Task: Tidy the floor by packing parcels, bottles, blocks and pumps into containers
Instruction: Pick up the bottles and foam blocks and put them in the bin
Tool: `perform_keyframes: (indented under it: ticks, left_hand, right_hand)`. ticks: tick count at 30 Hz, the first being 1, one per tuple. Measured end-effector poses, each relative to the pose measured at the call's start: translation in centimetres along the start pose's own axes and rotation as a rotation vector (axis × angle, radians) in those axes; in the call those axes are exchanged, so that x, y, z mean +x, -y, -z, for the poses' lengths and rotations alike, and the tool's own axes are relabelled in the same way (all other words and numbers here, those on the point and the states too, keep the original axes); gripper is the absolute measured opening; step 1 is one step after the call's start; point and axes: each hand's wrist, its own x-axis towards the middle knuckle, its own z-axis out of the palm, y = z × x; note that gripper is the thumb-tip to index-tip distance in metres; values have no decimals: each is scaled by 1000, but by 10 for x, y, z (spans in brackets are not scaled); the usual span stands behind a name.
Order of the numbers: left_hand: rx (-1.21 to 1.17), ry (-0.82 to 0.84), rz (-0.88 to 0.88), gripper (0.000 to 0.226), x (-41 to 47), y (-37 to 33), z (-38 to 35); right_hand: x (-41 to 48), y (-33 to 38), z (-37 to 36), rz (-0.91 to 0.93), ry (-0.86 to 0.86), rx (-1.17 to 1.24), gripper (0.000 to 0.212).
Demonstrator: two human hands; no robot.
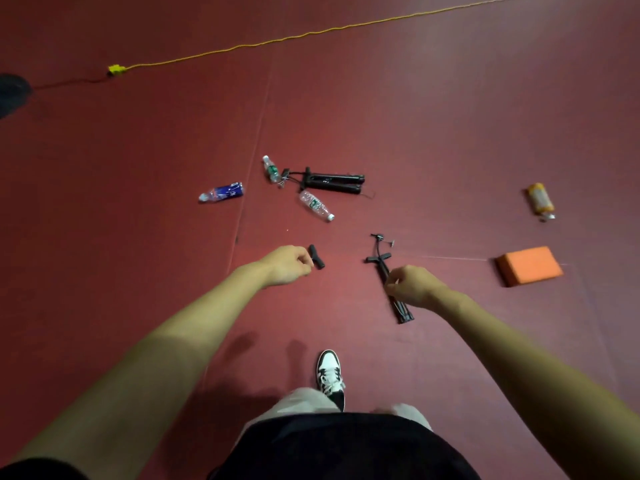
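My right hand [414,287] is closed around the shaft of a thin black pump [381,263], whose hose end points away from me. My left hand [289,265] pinches a short black T-shaped handle [317,257]. Further out on the red floor lie a pair of black pumps [334,181] side by side. Two clear bottles with green labels [271,169] [316,205] and a blue-labelled bottle [221,192] lie around them. To the right are an orange block [528,265] and an orange-labelled bottle [540,200]. No container shows in this view.
A yellow cord [311,32] runs across the far floor to a yellow plug [116,69]. A dark object [10,93] sits at the left edge. My black-and-white shoe [330,375] is below my hands. A floor-mat seam [249,174] runs away from me.
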Motion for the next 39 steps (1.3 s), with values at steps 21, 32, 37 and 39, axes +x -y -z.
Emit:
perform_keyframes:
  ticks: [21, 32, 37, 39]
  left_hand:
    - [256, 218, -145, 17, 277, -235, 39]
    - [236, 330, -354, 12, 403, -439, 22]
    - [334, 451, -377, 15, 479, -507, -6]
    - [384, 492, -392, 17, 521, -537, -20]
  right_hand:
    - [151, -186, 170, -318, -90, 366, 20]
    - [191, -304, 257, -491, -178, 618, 17]
    - [225, -365, 291, -576, -192, 725, 12]
    - [247, -397, 306, -629, -189, 751, 12]
